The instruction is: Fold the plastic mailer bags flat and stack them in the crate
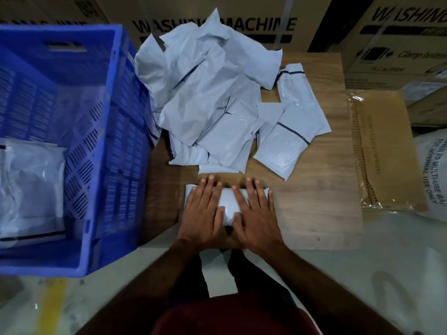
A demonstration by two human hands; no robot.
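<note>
A folded mailer bag (228,204) lay flat on the wooden board (314,209), close to its near edge and at about 6 o'clock from the loose heap. Both hands pressed down on it with fingers straight and spread: the left hand (205,211) covered its left half, the right hand (254,213) its right half, thumbs nearly meeting over the middle, fingertips reaching past the far edge of the bag. Neither hand curled round anything. Just beyond the fingertips, toward 12 o'clock, sat the pile of unfolded mailer bags (208,93), crumpled and overlapping, pale grey, some showing a dark strip along one end. A few flatter bags (287,139) lay at the heap's 3 o'clock side. At 9 o'clock from the hands stood the blue crate (104,146), its slotted wall just beside the board, and inside it, low at the near left, rested a stack of folded bags (31,187). At 3 o'clock, off the board, lay a flattened cardboard sheet (384,151) with a white printed sack (433,175) beside it. Large cartons (242,20) marked "WASHING MACHINE" stood at 12 o'clock behind everything.
</note>
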